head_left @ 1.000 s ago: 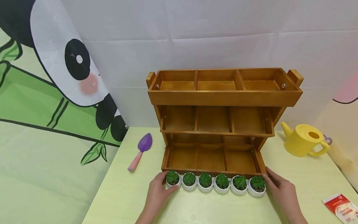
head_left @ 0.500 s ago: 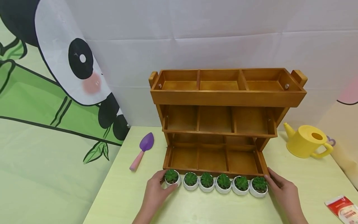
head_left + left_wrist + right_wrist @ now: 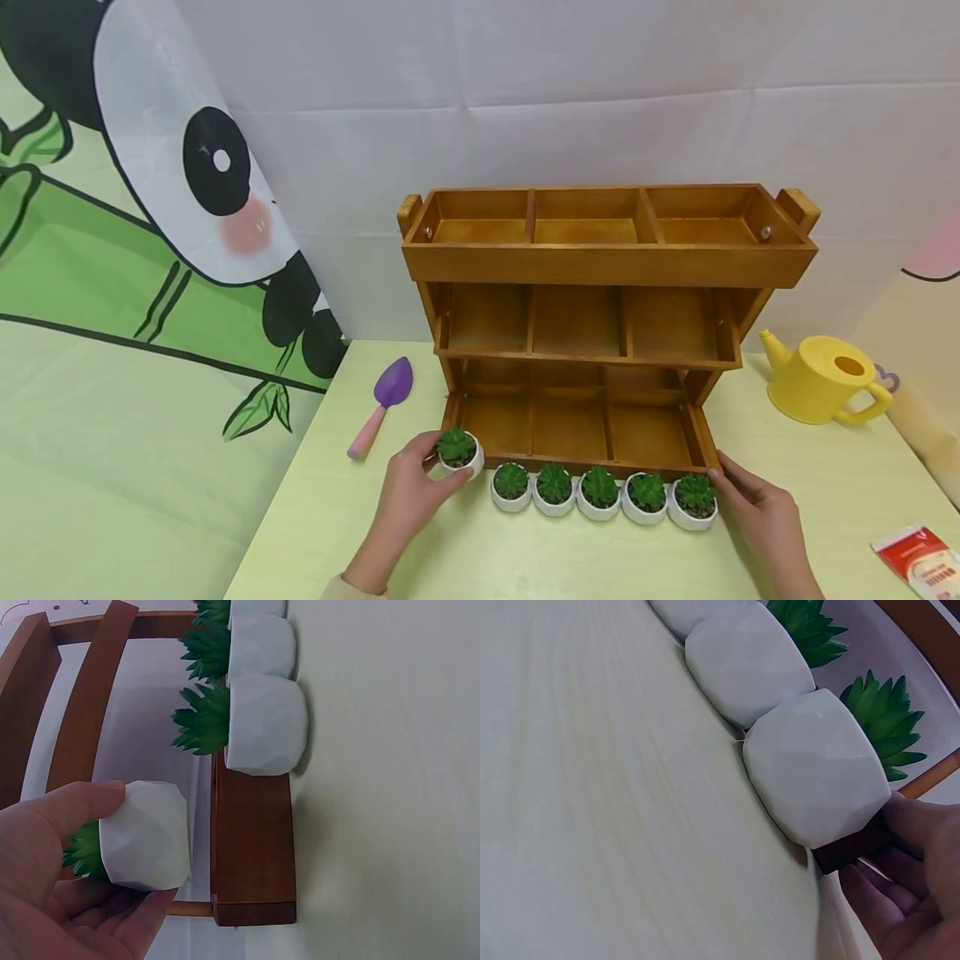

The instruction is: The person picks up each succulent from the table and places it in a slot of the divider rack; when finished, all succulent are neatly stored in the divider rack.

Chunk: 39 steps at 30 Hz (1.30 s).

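Observation:
My left hand (image 3: 412, 483) holds a potted succulent (image 3: 457, 450) in a white faceted pot, thumb on one side and fingers on the other. In the left wrist view this pot (image 3: 146, 836) is off the table, beside the front board of the wooden shelf's bottom tier (image 3: 255, 847). A row of several matching succulents (image 3: 555, 485) stands along the front of the three-tier wooden shelf (image 3: 607, 262). My right hand (image 3: 768, 517) grips the front right corner of the bottom tier, close to the rightmost pot (image 3: 817, 769), with the thumb over the wood and fingers below.
A trowel (image 3: 381, 408) with a purple blade and pink handle lies left of the shelf. On the right stands a yellow watering can (image 3: 821, 379). A red and white packet (image 3: 926, 560) lies at the table's right side. A printed cloth (image 3: 600, 58) hangs behind.
My left hand has lifted the leftmost succulent out of the row, up and slightly left toward the shelf's bottom tier. My right hand stays at the shelf corner.

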{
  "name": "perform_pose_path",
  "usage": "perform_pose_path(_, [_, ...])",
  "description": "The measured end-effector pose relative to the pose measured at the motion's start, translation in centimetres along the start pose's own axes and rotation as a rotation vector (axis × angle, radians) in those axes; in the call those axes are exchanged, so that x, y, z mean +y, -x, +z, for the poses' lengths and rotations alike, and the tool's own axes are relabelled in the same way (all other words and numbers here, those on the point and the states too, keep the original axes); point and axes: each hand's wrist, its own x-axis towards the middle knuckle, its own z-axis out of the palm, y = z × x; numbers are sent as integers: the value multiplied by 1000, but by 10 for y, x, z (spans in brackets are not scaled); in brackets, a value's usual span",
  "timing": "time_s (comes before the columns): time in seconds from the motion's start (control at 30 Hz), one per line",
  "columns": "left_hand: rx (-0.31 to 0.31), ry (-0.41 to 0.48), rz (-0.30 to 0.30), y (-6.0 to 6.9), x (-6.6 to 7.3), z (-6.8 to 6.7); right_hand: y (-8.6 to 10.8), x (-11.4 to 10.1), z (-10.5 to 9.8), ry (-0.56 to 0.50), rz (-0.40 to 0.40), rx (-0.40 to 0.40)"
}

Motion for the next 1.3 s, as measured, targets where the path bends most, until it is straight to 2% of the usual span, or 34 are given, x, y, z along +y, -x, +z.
perform_pose_path(0.17, [-4, 18, -19, -15, 1, 3, 0, 4, 1, -6, 21, -19])
perform_pose_path(0.4, [-33, 50, -100, -38, 0, 15, -1, 6, 0, -62, 37, -40])
perform_pose_path(0.5, [-38, 67, -115, -47, -1, 21, -2, 7, -1, -76, 30, -40])
perform_pose_path(0.67, [-46, 12, -139, -61, -2, 33, -2, 6, -1, -86, 43, -46])
perform_pose_path(0.97, [-64, -99, -113, -78, -15, 54, -4, 6, 0, -83, 18, -23])
perform_pose_path(1.3, [-77, -139, -89, -83, -20, 66, -3, 6, 0, -90, 45, -23])
